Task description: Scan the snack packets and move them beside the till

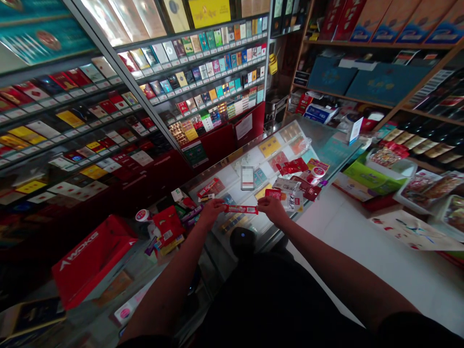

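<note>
Shop interior, dim. Along the far left wall, metal-framed display shelving [105,52] carries row upon row of small upright cartons, too many and too blurred to count. Long glass-topped worktop [328,140], flat packs visible beneath the pane. Pale, smooth floor [328,251] to the right.

Counts: two bare hands; one slim red packet [241,209] held; two small round white tubs with red-and-white tops, one at the left heap [142,215], one at the right [318,172]. Two large blue-teal boxes on the right-hand wooden shelf [331,77] [387,83].

Held packet: narrow, straight, red, with paler printing too small to read. It lies level above the worktop, spanning the space between the hands. Left hand [213,211] pinches one end; right hand [271,208] pinches the other.

Materials: left heap includes a flat red pouch [168,224] and purple wrapped sticks [192,216]. Right heap: a creased, glossy red packet [292,166], a dark maroon packet [309,188], and a white-and-grey bag with dark characters [293,199]. Left of the person, a big angular red carton [96,258] with white lettering.
</note>
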Tool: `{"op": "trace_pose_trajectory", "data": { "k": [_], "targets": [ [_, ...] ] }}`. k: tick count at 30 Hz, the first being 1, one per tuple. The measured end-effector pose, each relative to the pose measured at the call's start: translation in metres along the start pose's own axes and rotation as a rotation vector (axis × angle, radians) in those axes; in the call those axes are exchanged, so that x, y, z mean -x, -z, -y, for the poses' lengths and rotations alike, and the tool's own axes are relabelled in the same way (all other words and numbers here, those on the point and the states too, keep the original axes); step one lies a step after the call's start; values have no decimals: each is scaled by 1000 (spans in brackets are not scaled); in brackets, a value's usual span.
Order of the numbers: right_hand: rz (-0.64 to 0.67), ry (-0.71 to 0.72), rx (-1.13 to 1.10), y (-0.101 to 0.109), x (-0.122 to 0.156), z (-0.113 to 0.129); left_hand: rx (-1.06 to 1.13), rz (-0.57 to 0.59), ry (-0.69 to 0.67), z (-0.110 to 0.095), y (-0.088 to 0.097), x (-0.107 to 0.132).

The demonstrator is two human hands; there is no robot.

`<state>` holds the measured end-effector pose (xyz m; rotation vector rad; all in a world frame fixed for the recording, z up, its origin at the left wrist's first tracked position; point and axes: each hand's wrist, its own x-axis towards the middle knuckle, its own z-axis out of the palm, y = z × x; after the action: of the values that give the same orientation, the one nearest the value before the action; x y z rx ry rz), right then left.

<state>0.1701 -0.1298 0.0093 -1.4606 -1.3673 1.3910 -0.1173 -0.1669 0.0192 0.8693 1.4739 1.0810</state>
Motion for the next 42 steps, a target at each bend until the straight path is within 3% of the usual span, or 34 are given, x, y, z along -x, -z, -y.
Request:
{"op": "trace_pose_trajectory", "data": {
  "k": [5, 15, 20, 25, 37, 42],
  "targets": [
    [-5, 25, 10, -2, 6, -10, -4, 23, -1, 6, 1, -1],
    [38, 158, 151, 0, 32, 1, -94, 65, -17, 4, 4, -2],
    [-1, 135, 165, -1, 29, -3, -71, 49, -14, 7, 2, -3],
    [-23, 55, 5, 1, 24, -6, -75, 48, 4, 3, -2, -2],
    [-224, -47, -92, 32, 4, -14, -243, 100, -1, -10, -37, -14],
    [-316, -49, -185, 53, 1, -16, -150, 247, 41, -14, -57, -14]
  ]
}}
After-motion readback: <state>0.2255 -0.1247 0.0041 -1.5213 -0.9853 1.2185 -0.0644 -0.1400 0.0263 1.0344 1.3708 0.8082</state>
